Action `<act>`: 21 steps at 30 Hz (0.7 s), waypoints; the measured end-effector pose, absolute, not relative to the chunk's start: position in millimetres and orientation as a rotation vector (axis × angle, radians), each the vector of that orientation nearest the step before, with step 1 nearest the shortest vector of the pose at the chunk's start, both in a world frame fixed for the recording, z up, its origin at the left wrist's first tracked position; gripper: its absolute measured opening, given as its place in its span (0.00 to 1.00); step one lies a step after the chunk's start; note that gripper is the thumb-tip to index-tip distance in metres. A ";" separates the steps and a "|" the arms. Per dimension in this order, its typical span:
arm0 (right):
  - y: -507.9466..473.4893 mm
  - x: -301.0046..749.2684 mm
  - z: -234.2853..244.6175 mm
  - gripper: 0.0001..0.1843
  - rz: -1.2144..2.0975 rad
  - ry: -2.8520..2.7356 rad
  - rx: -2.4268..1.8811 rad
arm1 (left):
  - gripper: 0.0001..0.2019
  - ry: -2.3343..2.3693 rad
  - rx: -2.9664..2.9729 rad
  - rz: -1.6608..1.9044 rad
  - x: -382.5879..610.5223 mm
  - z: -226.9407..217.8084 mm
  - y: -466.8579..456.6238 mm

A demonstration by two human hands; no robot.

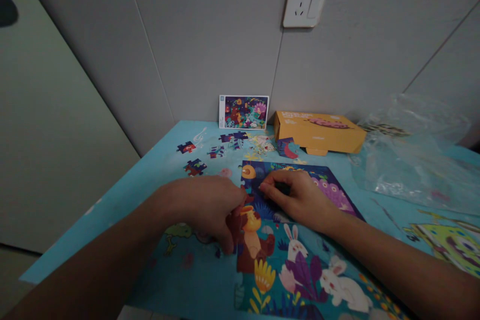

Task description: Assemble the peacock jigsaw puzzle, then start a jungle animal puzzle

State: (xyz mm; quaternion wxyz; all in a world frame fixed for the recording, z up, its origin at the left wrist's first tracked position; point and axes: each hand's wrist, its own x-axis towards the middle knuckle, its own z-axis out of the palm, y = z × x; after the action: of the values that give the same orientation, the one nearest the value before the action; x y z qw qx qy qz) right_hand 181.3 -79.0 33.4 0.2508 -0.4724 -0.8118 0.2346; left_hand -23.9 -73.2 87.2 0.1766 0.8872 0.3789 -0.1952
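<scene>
A partly assembled jigsaw puzzle (262, 240) with rabbits, flowers and a brown animal lies on the blue table. My left hand (213, 207) is at its left edge, thumb and fingers closed around a dark reddish-brown puzzle piece (234, 227) that touches or nearly touches the assembled part. My right hand (300, 195) rests on the upper part of the puzzle with its fingers curled and thumb and forefinger together. Whether anything is between them is hidden. Several loose puzzle pieces (195, 167) lie beyond my left hand.
A picture card (243, 112) leans against the wall beside a yellow box (318, 132). Another joined piece (288, 148) lies before the box. Crumpled clear plastic bags (420, 165) cover the right side of the cartoon-printed table (123, 205). A wall socket (305, 0) is above.
</scene>
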 end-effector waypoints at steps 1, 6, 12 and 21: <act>-79.2 181.1 33.6 0.14 0.637 -2.211 -1.284 | 0.22 1.076 2.518 -0.550 -23.7 87.2 -73.7; -78.8 181.5 32.7 0.15 0.622 -2.220 -1.279 | 0.20 1.107 2.496 -0.553 -22.1 88.2 -75.6; -77.5 182.0 30.4 0.14 0.623 -2.225 -1.280 | 0.19 1.119 2.492 -0.550 -21.0 88.4 -74.9; -77.7 181.4 32.7 0.14 0.624 -2.217 -1.279 | 0.20 1.150 2.428 -0.511 -24.1 87.3 -72.5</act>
State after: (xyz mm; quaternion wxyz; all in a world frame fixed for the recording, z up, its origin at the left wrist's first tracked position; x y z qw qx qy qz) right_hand 181.4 -77.7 32.7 0.2511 -0.4699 -0.8146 0.2292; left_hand -24.1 -72.5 87.3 0.2022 0.8695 0.4119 -0.1829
